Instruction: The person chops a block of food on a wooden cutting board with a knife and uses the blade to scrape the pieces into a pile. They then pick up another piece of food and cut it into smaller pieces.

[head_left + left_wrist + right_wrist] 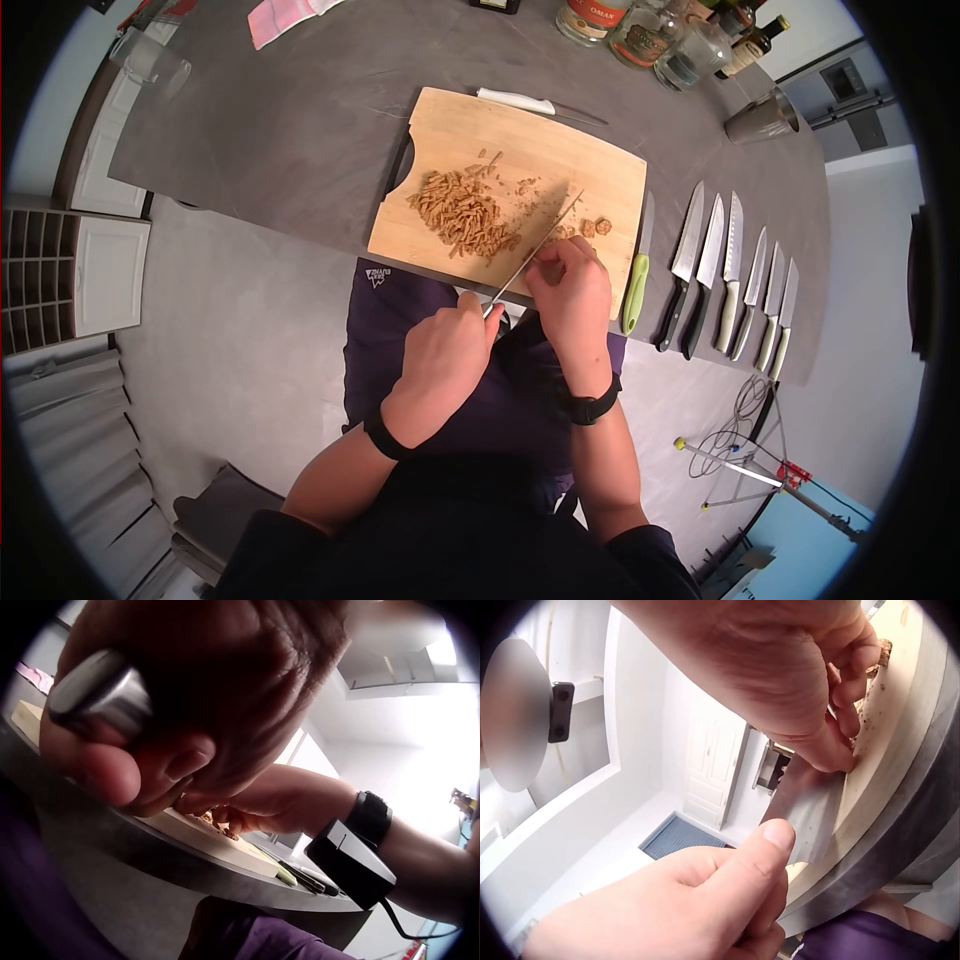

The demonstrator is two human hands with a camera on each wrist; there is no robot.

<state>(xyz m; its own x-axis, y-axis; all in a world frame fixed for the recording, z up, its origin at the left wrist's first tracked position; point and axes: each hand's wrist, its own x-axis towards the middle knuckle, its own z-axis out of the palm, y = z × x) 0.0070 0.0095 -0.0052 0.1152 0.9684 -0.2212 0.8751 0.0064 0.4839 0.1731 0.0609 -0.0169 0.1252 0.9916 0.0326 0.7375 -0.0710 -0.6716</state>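
In the head view my left hand [445,350] grips a kitchen knife [540,240] by its shiny metal handle [101,697]. The blade slants across the wooden cutting board [470,120], with its tip pointing away from me. My right hand [575,290] is just right of the blade, fingers bent down over a piece of brown food [885,654] and fingertips close beside the steel. Much of what those fingers hold is hidden under them. A heap of brown chopped strips [462,212] lies left of the blade, with crumbs around it. Small chunks [595,227] sit beyond my right fingers.
A white-handled knife [515,100] lies behind the board. Along its right side are a green-handled knife [636,290] and a row of several knives [730,270]. Bottles [650,35] and a metal cup [762,118] stand at the far right; a glass [150,60] is far left.
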